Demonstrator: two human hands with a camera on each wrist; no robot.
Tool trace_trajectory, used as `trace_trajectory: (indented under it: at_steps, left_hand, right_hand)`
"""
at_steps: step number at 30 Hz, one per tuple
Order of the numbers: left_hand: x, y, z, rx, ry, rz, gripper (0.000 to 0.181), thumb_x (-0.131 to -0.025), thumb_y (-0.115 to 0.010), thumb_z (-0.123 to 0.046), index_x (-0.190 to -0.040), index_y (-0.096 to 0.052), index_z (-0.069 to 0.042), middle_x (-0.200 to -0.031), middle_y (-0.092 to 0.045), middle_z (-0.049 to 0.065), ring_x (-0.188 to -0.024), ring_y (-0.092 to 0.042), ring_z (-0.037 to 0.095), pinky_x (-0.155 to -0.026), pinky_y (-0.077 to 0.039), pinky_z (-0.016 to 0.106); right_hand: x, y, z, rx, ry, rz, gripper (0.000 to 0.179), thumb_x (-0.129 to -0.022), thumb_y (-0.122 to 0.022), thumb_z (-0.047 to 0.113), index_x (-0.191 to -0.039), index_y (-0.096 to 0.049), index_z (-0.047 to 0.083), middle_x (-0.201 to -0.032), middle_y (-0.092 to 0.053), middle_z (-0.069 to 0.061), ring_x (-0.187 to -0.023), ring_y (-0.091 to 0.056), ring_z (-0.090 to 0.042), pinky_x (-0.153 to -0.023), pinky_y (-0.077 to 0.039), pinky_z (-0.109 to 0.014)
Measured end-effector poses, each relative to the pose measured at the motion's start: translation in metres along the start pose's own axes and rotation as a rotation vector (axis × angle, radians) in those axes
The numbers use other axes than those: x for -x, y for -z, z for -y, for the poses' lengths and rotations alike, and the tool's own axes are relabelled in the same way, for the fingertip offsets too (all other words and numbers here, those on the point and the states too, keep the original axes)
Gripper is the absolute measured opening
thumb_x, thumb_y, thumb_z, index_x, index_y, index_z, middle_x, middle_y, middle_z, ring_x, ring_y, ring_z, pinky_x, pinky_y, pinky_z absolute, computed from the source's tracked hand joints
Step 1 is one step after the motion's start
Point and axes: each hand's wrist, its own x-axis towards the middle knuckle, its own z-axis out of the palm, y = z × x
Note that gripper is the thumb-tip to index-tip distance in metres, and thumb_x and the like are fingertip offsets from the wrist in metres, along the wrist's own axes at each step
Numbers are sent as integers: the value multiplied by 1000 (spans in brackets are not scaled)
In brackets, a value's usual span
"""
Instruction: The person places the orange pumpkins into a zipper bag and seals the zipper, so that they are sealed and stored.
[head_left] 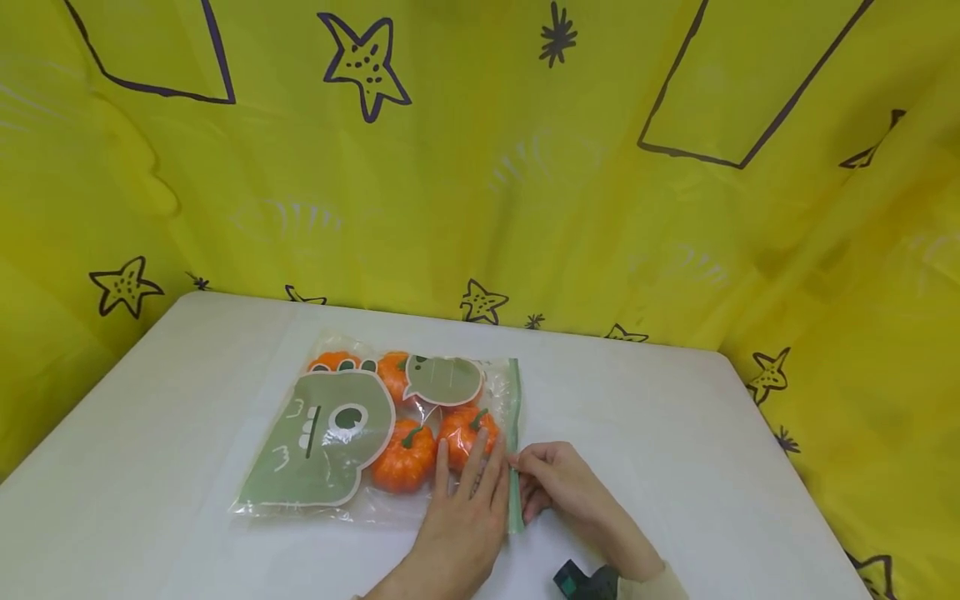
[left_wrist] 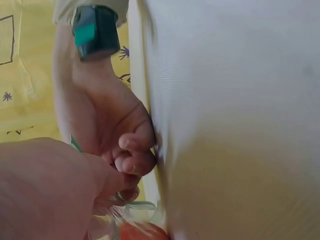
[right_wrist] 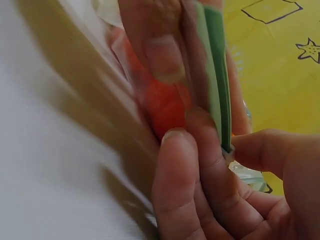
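Observation:
A clear plastic zip bag, printed with a green cartoon creature, lies on the table with several small orange pumpkins inside. Its green closure strip runs along the right side. My left hand holds the bag beside that strip, fingers stretched over the top. In the right wrist view its thumb sits on the other side of the plastic. My right hand pinches the green strip between thumb and curled fingers, close to the left fingertips. Part of the bag's front edge is hidden behind the left hand.
The white table reaches back to a yellow cloth drawn with dark stars, which hangs behind and at both sides. A dark device is worn on the right wrist.

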Motion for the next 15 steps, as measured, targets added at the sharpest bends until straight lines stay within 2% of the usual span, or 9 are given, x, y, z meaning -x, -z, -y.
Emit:
trace_trajectory:
  at_steps: [7, 15]
  left_hand:
    - [-3, 1, 0, 35, 7, 74, 67, -89, -66, -35, -148, -45, -13, -165, -21, 9, -154, -10, 33, -115, -17, 68]
    - [-3, 1, -1, 14, 0, 67, 68, -89, -67, -35, -149, -44, -11, -165, -22, 10, -154, -11, 35, -115, -19, 68]
  right_hand:
    - [-9, 3, 2, 13, 1, -29, 26, -97, -54, 18, -93, -67, -4, -67, -66, 0, -53, -60, -9, -50, -53, -23]
    - [-12, 5, 5, 15, -8, -36, 26, -97, -53, 18, -93, -67, -4, -67, -66, 0, -53, -61, -10, -51, -54, -23]
